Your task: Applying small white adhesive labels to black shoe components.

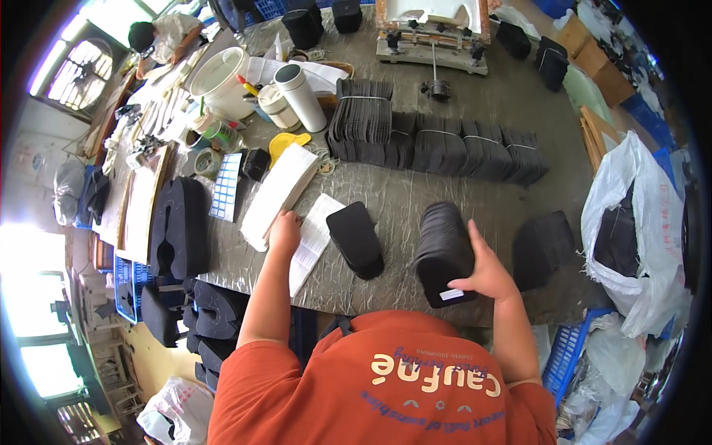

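On the table, a leaning stack of thin black pads [443, 241] has a small white label [451, 295] on its front piece. My right hand [486, 267] grips the stack's right side, fingers along the edge and thumb on the front near the label. My left hand [285, 231] is closed at the lower right edge of a long white stack [280, 194], fingertips pressed together; whatever they pinch is too small to make out. A printed paper sheet [315, 237] lies beside that hand. Between my hands sits a smaller black pad stack [356, 239].
Banded black pad bundles [441, 144] form a row farther back, with another black stack [545, 248] at right. A white bottle [300, 96], a bucket [220, 81] and a yellow tape holder [288, 144] stand far left. A white plastic bag [630, 230] hangs at the right edge.
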Demonstrator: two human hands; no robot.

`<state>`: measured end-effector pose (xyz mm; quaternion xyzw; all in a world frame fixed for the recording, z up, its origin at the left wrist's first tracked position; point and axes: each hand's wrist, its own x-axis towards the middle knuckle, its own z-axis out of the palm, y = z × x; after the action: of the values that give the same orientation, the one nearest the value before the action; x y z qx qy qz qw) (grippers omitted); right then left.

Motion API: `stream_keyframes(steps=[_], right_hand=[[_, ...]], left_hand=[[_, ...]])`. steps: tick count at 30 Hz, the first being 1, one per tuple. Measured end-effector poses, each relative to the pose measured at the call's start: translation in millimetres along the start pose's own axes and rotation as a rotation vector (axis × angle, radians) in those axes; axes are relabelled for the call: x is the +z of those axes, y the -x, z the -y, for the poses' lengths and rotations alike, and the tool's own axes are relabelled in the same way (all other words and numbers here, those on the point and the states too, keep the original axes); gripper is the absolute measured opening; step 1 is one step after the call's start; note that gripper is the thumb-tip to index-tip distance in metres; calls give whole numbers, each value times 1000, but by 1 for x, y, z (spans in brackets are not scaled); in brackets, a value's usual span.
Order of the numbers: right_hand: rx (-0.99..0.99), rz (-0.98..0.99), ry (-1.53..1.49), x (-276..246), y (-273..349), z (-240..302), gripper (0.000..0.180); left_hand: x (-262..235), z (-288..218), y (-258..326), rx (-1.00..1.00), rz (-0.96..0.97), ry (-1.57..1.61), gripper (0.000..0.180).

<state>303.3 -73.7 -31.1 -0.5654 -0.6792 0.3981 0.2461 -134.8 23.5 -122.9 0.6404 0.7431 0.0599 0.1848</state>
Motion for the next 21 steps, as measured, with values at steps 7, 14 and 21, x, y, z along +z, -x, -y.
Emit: stream_keyframes(steps=[7, 14, 21], right_hand=[[-94, -89, -1478, 11, 33, -34, 77], [-147, -169, -870, 14, -25, 51, 70], [-147, -253, -269, -9, 19, 70, 64]], left_hand=[[-22, -78, 24, 265, -210, 249, 11], [-24, -221, 68, 391, 537, 1159, 15], [2, -220, 78, 66, 1221, 1946, 17]])
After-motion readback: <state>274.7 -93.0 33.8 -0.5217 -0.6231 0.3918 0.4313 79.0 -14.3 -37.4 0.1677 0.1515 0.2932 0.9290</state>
